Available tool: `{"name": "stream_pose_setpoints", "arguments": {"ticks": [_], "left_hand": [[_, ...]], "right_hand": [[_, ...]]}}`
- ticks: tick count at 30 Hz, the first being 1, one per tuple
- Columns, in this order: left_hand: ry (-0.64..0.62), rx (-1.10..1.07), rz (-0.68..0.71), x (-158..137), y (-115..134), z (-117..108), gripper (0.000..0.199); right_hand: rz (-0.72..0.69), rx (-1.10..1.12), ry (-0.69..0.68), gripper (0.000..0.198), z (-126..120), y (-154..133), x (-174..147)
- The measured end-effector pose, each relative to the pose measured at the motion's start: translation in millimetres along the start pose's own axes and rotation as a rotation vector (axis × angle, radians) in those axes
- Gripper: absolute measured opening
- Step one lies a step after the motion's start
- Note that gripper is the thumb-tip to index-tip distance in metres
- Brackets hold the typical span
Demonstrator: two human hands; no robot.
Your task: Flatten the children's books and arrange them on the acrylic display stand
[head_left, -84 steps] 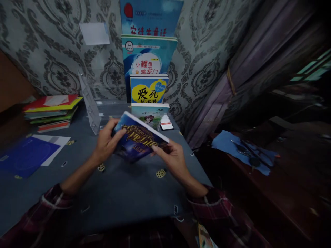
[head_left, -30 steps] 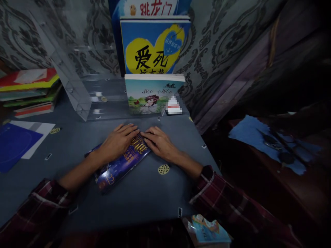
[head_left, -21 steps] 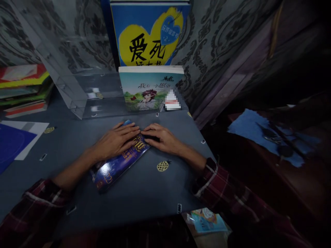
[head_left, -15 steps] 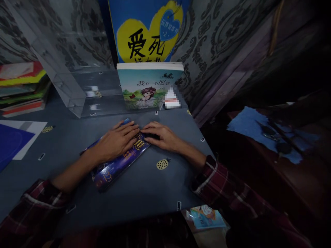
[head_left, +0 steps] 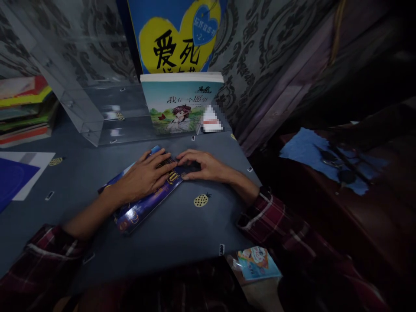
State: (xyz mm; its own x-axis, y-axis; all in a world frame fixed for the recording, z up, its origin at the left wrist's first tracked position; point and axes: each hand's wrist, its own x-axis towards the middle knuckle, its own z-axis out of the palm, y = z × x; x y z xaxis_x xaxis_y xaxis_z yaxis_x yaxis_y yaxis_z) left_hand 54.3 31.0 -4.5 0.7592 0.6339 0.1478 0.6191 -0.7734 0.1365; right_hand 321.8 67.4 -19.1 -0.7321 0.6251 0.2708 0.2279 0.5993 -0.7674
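Note:
A glossy purple-blue book point(head_left: 147, 208) with gold lettering lies slantwise on the grey-blue tabletop. My left hand point(head_left: 141, 177) is spread flat across it, palm down, covering most of its upper side. At the book's right end is my right hand point(head_left: 203, 165), its fingers curved and its thumb apart from them. The fingertips and thumb touch the end of the book, with a dark gap showing between them. Much of the cover is hidden under the left hand.
Behind stands a clear acrylic rack point(head_left: 87, 128) beside an upright teal book point(head_left: 177, 104) and a large blue-yellow book point(head_left: 178, 39). Stacked books point(head_left: 22, 110) and a blue sheet point(head_left: 14, 177) are at left. Past the table's right edge lies a blue cloth point(head_left: 302, 147).
The view has shifted slightly, so the scene sits a little further left and higher. Both hands stay at the purple-blue book, with the right thumb slightly nearer its end.

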Motion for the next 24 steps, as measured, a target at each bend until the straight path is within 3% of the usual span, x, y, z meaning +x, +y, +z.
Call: {"name": "stream_pose_setpoints", "arguments": {"ticks": [7,15,24], "left_hand": [[-0.016,0.004,-0.036,1.1,3.1,-3.6,0.049],[0.034,0.074,-0.253,5.9,3.2,-0.6,0.047],[0.026,0.044,-0.181,6.7,1.3,1.7,0.048]], "right_hand": [[-0.031,-0.047,0.030,0.037,-0.1,3.9,-1.4],[0.049,-0.361,0.284,0.027,12.7,5.8,2.2],[0.080,-0.422,0.298,0.014,19.1,4.2,12.3]]}}
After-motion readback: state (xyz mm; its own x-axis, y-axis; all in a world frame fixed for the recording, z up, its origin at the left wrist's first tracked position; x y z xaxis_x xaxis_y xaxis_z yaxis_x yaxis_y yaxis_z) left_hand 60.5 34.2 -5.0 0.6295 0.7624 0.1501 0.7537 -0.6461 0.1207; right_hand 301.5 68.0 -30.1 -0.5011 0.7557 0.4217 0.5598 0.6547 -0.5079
